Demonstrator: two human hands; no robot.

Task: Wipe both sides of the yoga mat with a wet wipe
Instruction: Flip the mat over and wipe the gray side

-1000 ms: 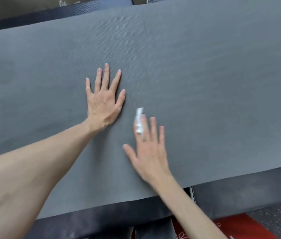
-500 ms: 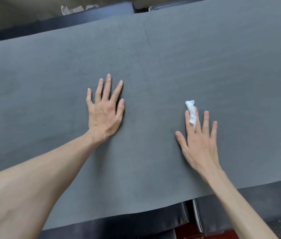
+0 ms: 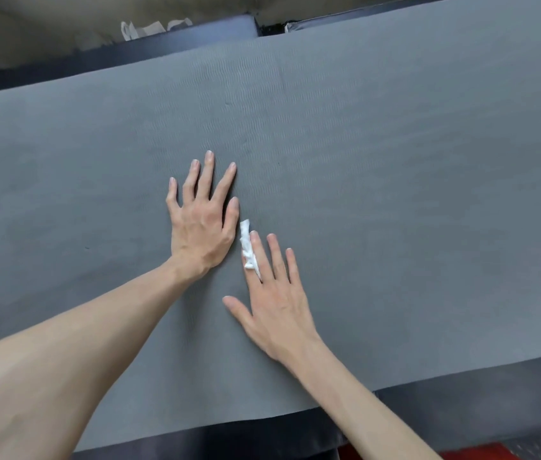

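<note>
Left hand [image 3: 200, 224]: palm down, flat on the grey yoga mat [image 3: 395, 194], fingers [image 3: 209, 171] straight and fanned apart, thumb tucked close alongside.
Wet wipe [image 3: 248, 245]: white, crumpled into a narrow strip, poking out just beside the left thumb; most of it seems tucked under the right hand's fingers.
Right hand [image 3: 274, 305]: flat on the mat, fingers extended and close together over the wipe, thumb splayed out to the left.
Yoga mat: spread wide across dark padded blocks [image 3: 478, 410], its near edge overhanging them.
Far left corner: pale crumpled paper [image 3: 149, 28], too blurred to identify.
</note>
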